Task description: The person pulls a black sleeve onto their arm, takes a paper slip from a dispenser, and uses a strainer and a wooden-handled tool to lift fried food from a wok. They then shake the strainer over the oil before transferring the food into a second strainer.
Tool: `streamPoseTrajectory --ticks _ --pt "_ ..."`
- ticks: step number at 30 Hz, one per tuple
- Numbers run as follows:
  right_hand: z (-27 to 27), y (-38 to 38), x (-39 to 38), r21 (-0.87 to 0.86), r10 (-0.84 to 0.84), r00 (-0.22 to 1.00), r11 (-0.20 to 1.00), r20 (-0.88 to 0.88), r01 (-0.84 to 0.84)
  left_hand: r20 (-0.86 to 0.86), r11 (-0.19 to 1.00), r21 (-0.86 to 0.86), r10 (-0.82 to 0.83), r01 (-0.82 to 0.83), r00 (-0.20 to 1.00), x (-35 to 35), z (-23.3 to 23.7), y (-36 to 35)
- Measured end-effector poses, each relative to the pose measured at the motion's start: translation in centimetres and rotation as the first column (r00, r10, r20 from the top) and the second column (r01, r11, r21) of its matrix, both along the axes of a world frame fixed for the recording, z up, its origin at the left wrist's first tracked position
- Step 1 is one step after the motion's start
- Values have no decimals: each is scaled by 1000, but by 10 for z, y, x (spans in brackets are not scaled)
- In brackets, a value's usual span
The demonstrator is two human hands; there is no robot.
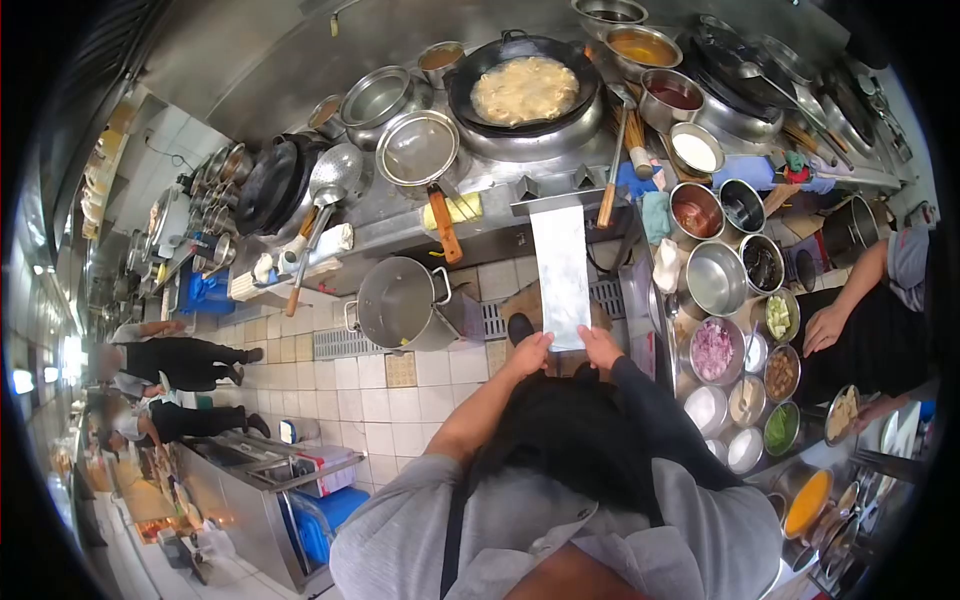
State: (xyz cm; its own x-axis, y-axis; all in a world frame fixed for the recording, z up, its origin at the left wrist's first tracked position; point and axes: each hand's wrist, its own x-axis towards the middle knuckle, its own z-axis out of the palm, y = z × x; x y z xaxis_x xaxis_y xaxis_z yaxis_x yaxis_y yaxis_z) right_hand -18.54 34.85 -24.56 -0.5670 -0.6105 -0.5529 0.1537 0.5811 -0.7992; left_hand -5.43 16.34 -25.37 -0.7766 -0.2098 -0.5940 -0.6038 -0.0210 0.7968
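Observation:
A long white cloth [563,270] stretches between the stove's front edge and my body. My left hand [532,350] pinches its near left corner. The near right corner is gripped by my right hand [601,348]. The cloth's far end overlaps a small metal ledge [553,193] on the stove front. Beyond that ledge, a large black wok [522,84] holds pale pieces in bubbling liquid. A strainer [418,150] with a wooden handle rests left of the wok, and a long-handled wooden tool [612,175] leans to its right.
A large steel pot [395,305] stands on the tiled floor to the left. On the right counter are several bowls, including chopped red onion [717,350] and a green ingredient [781,428]. Another person's hand [825,328] is beside them. Several people [170,365] stand at far left.

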Motion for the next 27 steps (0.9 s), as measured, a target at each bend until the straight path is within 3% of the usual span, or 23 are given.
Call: streamPoseTrajectory --ticks 12,18,27 --pt "5 -2 2 15 -7 1000 1000 4 7 24 1000 21 16 -16 1000 0 8 1" --pt "8 1 1 25 6 1000 1000 2 -6 -17 998 -67 -2 1 1000 3 -14 1" --pt "9 0 1 45 4 1000 999 -6 -4 14 1000 -19 -1 1 1000 1 -6 1"
